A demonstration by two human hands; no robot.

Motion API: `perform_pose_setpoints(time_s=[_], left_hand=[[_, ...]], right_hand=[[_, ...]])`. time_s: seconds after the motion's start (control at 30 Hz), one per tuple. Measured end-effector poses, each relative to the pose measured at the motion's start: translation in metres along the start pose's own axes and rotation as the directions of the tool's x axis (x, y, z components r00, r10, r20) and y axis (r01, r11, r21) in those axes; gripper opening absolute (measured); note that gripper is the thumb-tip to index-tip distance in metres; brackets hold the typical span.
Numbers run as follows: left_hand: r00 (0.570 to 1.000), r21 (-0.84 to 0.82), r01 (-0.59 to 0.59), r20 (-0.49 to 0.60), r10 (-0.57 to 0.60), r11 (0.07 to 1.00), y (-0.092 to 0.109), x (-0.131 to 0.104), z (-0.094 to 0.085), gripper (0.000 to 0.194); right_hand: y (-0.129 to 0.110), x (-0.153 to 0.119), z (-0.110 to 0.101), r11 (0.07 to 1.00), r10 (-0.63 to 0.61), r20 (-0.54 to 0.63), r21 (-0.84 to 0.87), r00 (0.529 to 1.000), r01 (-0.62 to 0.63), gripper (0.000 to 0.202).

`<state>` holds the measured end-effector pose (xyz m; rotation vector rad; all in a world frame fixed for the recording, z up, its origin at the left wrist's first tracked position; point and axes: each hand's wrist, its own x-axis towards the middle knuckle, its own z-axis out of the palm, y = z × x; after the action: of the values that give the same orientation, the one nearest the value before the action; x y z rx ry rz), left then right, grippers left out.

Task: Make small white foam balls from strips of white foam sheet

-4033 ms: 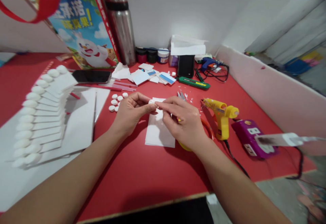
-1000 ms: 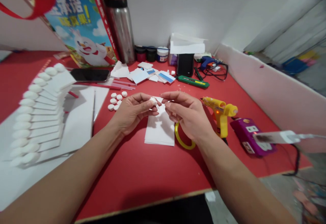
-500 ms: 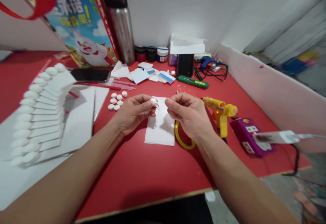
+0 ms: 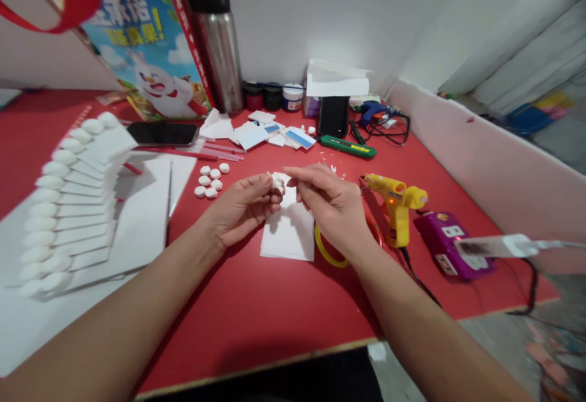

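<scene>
Between the thumb and fingers of my left hand (image 4: 247,207) is a small white rounded piece (image 4: 278,183), much like the white ones nearby. My right hand (image 4: 330,204) is just to its right, forefinger stretched toward the piece and thumb bent beneath; whether anything is pinched there is hidden. Below both hands lies a stack of white paper (image 4: 288,237). Several small white rounded pieces (image 4: 211,181) are grouped left of my left hand. A yellow tape ring (image 4: 330,254) lies partly under my right hand.
A yellow glue gun (image 4: 397,207) and purple power strip (image 4: 451,246) stand to the right. Far left, a curved structure of white cards topped with white pieces (image 4: 68,201) rests on white board. Behind are a green cutter (image 4: 348,146), phone (image 4: 162,134) and steel flask (image 4: 217,48).
My right forefinger has straightened and reaches closer to the white piece. My left hand has turned slightly, showing more of its fingertips, and still holds the piece.
</scene>
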<state>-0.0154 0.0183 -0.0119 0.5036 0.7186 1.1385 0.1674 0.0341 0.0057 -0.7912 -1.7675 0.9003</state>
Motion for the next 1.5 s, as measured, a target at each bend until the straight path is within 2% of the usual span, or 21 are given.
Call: perform_pose_setpoints(time_s=[0.1, 0.2, 0.5, 0.63, 0.77, 0.87, 0.93, 1.0, 1.1, 1.17, 1.33, 1.5], left_hand=[[1.0, -0.038, 0.01, -0.016, -0.01, 0.999, -0.001, 0.0, 0.001, 0.025], [0.999, -0.065, 0.024, -0.045, -0.027, 0.998, -0.001, -0.001, 0.002, 0.021], [0.994, -0.103, 0.04, -0.097, -0.05, 0.994, -0.002, -0.002, 0.008, 0.02], [0.995, -0.081, 0.036, -0.091, -0.043, 0.996, -0.003, -0.002, 0.007, 0.02], [0.99, -0.052, 0.023, -0.135, -0.03, 0.998, -0.004, -0.001, 0.007, 0.017], [0.987, -0.035, 0.024, -0.157, -0.029, 0.999, -0.004, -0.001, 0.007, 0.016], [0.987, -0.039, 0.019, -0.157, -0.025, 0.999, -0.004, -0.001, 0.007, 0.016], [0.989, -0.055, 0.018, -0.146, -0.025, 0.998, -0.002, -0.001, 0.006, 0.016], [0.993, -0.079, 0.025, -0.113, -0.033, 0.997, 0.0, -0.001, 0.006, 0.018], [0.995, -0.079, 0.03, -0.092, -0.037, 0.996, 0.002, -0.001, 0.006, 0.019], [0.998, -0.07, 0.03, -0.052, -0.034, 0.997, 0.003, -0.001, 0.003, 0.021], [1.0, -0.011, 0.01, -0.008, -0.01, 1.0, 0.002, -0.001, 0.001, 0.026]], right_hand=[[0.003, -0.003, 0.002, 0.99, -0.106, 0.042, -0.09, 0.993, 0.11, 0.045], [0.005, -0.005, 0.005, 0.966, -0.176, 0.068, -0.178, 0.982, 0.186, 0.046], [0.011, -0.007, 0.008, 0.875, -0.272, 0.135, -0.377, 0.953, 0.303, 0.043], [0.009, -0.008, 0.009, 0.768, -0.269, 0.207, -0.544, 0.941, 0.339, 0.038], [0.004, -0.009, 0.011, 0.64, -0.201, 0.275, -0.69, 0.94, 0.338, 0.038], [0.001, -0.009, 0.013, 0.593, -0.147, 0.3, -0.736, 0.943, 0.326, 0.039], [0.002, -0.009, 0.013, 0.618, -0.137, 0.293, -0.721, 0.946, 0.313, 0.039], [0.004, -0.009, 0.012, 0.709, -0.157, 0.263, -0.641, 0.952, 0.294, 0.04], [0.008, -0.008, 0.009, 0.888, -0.171, 0.154, -0.403, 0.973, 0.22, 0.043], [0.008, -0.007, 0.007, 0.958, -0.125, 0.083, -0.251, 0.989, 0.142, 0.046], [0.003, -0.002, 0.003, 0.993, -0.023, 0.005, -0.117, 1.0, 0.023, 0.039], [-0.002, 0.0, 0.002, 0.993, 0.12, 0.009, -0.006, 0.993, -0.12, 0.032]])
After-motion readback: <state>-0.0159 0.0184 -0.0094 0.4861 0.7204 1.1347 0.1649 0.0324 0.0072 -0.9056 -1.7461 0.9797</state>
